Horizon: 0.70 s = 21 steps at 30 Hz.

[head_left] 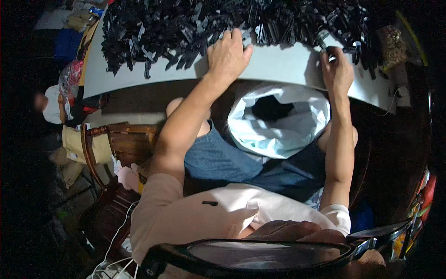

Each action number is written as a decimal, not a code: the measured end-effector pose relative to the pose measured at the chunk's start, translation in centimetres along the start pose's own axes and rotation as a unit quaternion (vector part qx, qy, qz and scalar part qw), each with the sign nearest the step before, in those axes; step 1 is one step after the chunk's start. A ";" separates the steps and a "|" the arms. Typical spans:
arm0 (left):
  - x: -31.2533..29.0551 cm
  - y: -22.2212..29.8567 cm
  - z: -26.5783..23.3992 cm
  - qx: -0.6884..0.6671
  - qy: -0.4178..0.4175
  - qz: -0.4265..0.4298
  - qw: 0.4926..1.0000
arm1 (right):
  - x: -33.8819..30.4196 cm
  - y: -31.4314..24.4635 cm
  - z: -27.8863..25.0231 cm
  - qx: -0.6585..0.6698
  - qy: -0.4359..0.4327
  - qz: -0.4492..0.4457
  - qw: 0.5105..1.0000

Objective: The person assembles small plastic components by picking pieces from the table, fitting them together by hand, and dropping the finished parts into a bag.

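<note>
A wide heap of small, elongated black plastic pieces (186, 28) covers the far part of a white tabletop (292, 60). At the heap's near edge, my left hand (227, 56) has its fingers bent down among the pieces; whatever lies under them is hidden. Farther right, my right hand (339, 72) is closed in a pinch on a small dark piece (331, 57) just above the table. A grey-ended object (323, 37) lies just beyond those fingertips; whether it joins the pinched piece I cannot make out.
Between my knees stands an open white bag (241, 125), dark inside, below the table's near edge. A wooden chair (95, 158) is at my left, with white cables (114, 244) below it. One black piece (210, 203) lies on my shirt. A filled clear bag (392, 46) sits far right.
</note>
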<state>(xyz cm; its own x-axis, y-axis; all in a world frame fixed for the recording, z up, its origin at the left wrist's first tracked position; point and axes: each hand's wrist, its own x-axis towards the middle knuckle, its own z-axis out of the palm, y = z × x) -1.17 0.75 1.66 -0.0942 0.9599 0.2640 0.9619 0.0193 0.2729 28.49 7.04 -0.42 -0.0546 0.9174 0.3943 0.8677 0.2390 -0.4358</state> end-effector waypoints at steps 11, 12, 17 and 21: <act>0.2 -0.5 0.1 -0.019 0.012 0.014 1.000 | -2.0 -4.0 0.4 0.118 -0.028 -0.095 0.988; 0.2 -0.6 0.2 -0.027 0.002 0.021 0.999 | -2.1 -4.1 0.5 0.118 -0.036 -0.105 0.987; -0.1 -0.7 -0.3 -0.059 0.016 0.044 0.997 | -2.6 -4.1 0.7 0.147 -0.028 -0.121 0.981; -0.5 0.0 -1.8 -0.173 0.004 0.057 0.983 | -3.0 -4.8 0.5 0.188 -0.041 -0.133 0.972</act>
<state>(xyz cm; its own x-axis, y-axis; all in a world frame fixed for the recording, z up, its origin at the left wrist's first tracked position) -1.60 -0.19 3.19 0.0065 0.9479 0.3186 0.8212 -0.1869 0.5391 24.25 3.26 0.05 -0.3050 0.8251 0.4756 0.5755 0.5576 -0.5982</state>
